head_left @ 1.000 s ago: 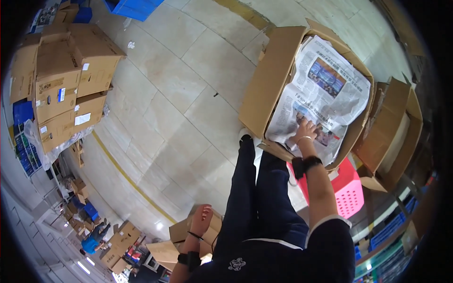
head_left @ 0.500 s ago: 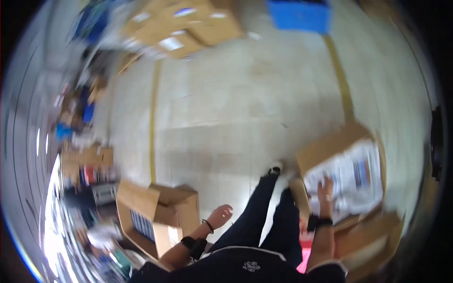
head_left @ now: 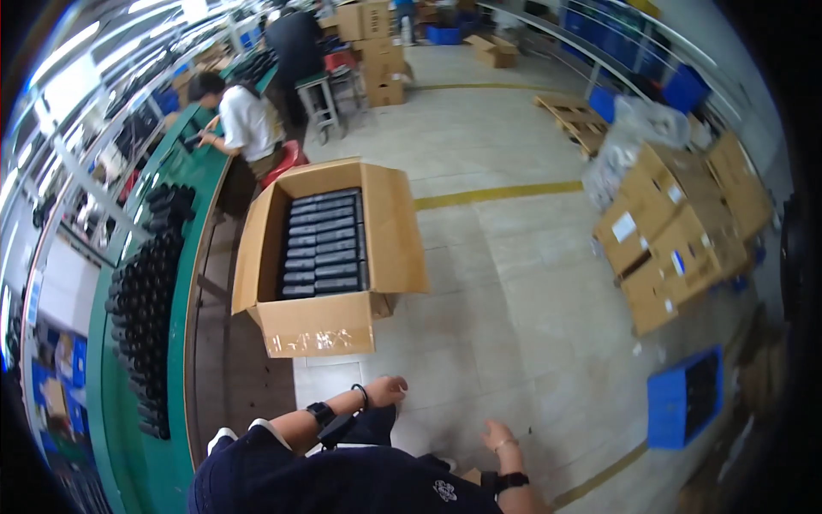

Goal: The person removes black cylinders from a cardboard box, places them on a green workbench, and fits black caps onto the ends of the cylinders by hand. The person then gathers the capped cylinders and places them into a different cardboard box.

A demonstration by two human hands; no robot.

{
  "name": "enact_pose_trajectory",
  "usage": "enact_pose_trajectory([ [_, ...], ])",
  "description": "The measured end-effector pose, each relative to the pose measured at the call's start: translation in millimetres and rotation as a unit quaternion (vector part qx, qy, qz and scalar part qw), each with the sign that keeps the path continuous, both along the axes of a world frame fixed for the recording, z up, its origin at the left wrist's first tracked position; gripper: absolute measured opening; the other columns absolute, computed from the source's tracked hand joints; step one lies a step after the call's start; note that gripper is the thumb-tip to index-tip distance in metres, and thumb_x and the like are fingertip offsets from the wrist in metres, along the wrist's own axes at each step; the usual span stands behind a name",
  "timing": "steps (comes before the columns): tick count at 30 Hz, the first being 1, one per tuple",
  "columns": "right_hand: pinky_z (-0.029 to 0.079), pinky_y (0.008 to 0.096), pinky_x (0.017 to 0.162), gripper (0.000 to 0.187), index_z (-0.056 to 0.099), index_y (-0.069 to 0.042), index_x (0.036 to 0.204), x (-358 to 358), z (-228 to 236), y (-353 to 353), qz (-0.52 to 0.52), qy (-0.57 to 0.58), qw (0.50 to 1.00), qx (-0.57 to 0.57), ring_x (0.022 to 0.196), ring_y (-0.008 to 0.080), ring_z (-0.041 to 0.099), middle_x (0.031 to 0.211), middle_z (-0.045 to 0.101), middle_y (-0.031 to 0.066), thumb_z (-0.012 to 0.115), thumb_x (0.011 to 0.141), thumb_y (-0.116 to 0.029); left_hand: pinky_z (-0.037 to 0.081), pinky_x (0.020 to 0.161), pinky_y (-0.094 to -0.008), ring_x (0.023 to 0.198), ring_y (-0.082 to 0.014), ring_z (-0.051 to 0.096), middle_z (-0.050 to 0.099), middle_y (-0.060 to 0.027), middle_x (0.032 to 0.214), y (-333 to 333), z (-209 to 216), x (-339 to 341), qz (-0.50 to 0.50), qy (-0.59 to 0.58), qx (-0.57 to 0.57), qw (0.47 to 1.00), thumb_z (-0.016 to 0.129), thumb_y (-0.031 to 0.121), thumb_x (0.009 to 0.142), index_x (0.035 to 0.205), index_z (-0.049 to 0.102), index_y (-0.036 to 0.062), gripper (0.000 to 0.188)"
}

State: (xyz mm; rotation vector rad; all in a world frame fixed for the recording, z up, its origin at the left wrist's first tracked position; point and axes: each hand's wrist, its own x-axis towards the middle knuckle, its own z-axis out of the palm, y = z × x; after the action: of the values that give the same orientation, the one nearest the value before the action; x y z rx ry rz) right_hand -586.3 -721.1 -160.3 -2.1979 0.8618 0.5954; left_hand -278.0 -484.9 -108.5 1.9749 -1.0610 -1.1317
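My left hand (head_left: pixel 390 391) hangs in the air with nothing in it, its fingers loosely bent and apart. My right hand (head_left: pixel 498 435) hangs lower and farther right over the floor, also holding nothing, fingers apart. Ahead of my left hand stands an open cardboard box (head_left: pixel 317 325), its flaps folded outward. Rows of black, elongated items (head_left: pixel 321 244) are packed tightly inside it; their exact kind is unclear. Neither hand touches the box.
A long green workbench (head_left: pixel 193 343) on the left carries many black parts (head_left: pixel 145 317). A person (head_left: pixel 248 124) works at it beyond the box. Stacked cartons (head_left: pixel 676 231), a blue bin (head_left: pixel 685 398) and a wooden pallet (head_left: pixel 575 120) stand right. Yellow lines (head_left: pixel 505 195) cross the floor.
My view has swung round to the workbench and the box of black items. The box with white wrapping on my right has left view. Both hands remain without anything in them.
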Motion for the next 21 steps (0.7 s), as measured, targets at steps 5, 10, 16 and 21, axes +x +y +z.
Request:
enact_pose_trajectory([
  [5,0.046,0.0433,0.091,0.044,0.055,-0.004,0.12,228,64,-32,0.124,-0.049,0.987,-0.092,0.108,0.0385,0.055,0.12,0.057,0.0207,0.065,0.081,-0.021,0.052,0.07,-0.0312,0.077,-0.0172,0.064,0.069,-0.0082,0.089,58,0,119,0.212,0.036,-0.078,0.973,0.063,0.019,0.085,0.1,0.065,0.0028,0.022],
  [10,0.046,0.0424,0.09,0.044,0.054,-0.006,0.122,384,116,13,0.249,-0.147,0.957,-0.019,0.107,0.0384,0.054,0.113,0.058,0.0203,0.065,0.082,-0.021,0.047,0.065,-0.026,0.072,-0.0126,0.058,0.058,-0.0012,0.079,85,35,220,0.505,0.396,-0.095,0.761,0.058,0.024,0.09,0.098,0.058,0.0093,0.016],
  [16,0.045,0.04,0.093,0.05,0.051,-0.006,0.127,502,111,15,0.476,-0.047,0.874,0.088,0.108,0.0379,0.054,0.116,0.058,0.0216,0.066,0.083,-0.025,0.051,0.073,-0.035,0.081,-0.0217,0.057,0.056,-0.0079,0.089,73,15,290,0.616,0.534,-0.188,0.548,0.057,0.02,0.09,0.102,0.054,0.0046,0.02],
  [21,0.046,0.0426,0.09,0.049,0.054,-0.004,0.123,650,97,-5,0.606,-0.081,0.79,0.039,0.103,0.0398,0.056,0.109,0.06,0.0234,0.066,0.082,-0.026,0.053,0.072,-0.0448,0.073,-0.0213,0.05,0.047,-0.0087,0.092,36,-26,341,0.741,0.503,-0.148,0.419,0.06,0.018,0.086,0.106,0.05,0.0048,0.027],
])
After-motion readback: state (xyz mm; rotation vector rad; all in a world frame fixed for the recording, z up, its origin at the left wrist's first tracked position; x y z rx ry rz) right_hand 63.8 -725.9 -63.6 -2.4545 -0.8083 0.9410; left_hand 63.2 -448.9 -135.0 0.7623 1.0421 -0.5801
